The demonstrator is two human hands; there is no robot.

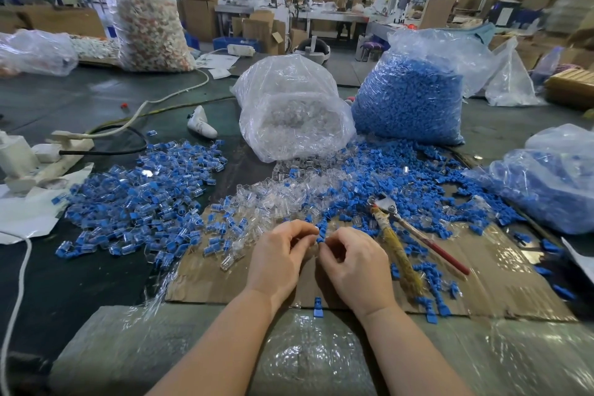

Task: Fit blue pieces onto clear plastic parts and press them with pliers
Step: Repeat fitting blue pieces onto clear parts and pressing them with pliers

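My left hand and my right hand meet over the cardboard sheet, fingers curled. Between their fingertips sits a small blue piece; a clear plastic part seems pinched by the left fingers, mostly hidden. Loose clear parts lie just beyond the hands. Loose blue pieces spread to the right. A heap of assembled blue-and-clear parts lies on the left. The pliers, with one wrapped handle and one red handle, rest on the cardboard right of my right hand.
A bag of clear parts and a bag of blue pieces stand behind the heaps. Another bag of blue pieces lies at the right. A white power strip with cables sits at the left. Bubble wrap covers the near edge.
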